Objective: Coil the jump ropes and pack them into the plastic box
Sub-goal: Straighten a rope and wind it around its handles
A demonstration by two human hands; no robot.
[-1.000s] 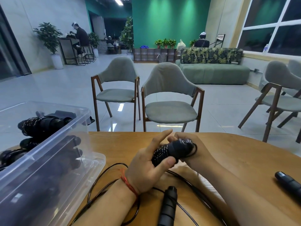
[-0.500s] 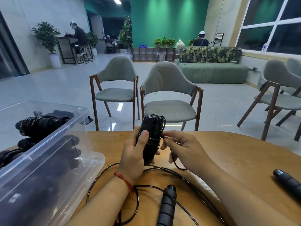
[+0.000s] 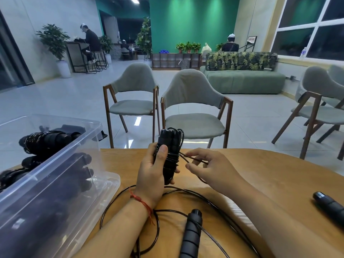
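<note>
My left hand [image 3: 153,175] grips a pair of black jump rope handles [image 3: 168,146] held upright over the wooden table [image 3: 260,174], with black cord wound around them. To its right, my right hand [image 3: 210,170] pinches the free end of that cord [image 3: 188,158]. A clear plastic box [image 3: 55,175] at the left holds several coiled black jump ropes [image 3: 46,140]. Another jump rope lies loose on the table near me, its handle [image 3: 191,233] pointing away and its cord [image 3: 130,190] looping under my arms.
A further black handle [image 3: 329,205] lies at the table's right edge. The box's lid [image 3: 109,185] sits under the box. Two grey chairs [image 3: 193,108] stand just beyond the table's far edge. People sit far back in the room.
The handle bundle went from lying sideways between my hands to standing upright in my left hand. My right hand has let go of the bundle and now pulls the cord end rightwards.
</note>
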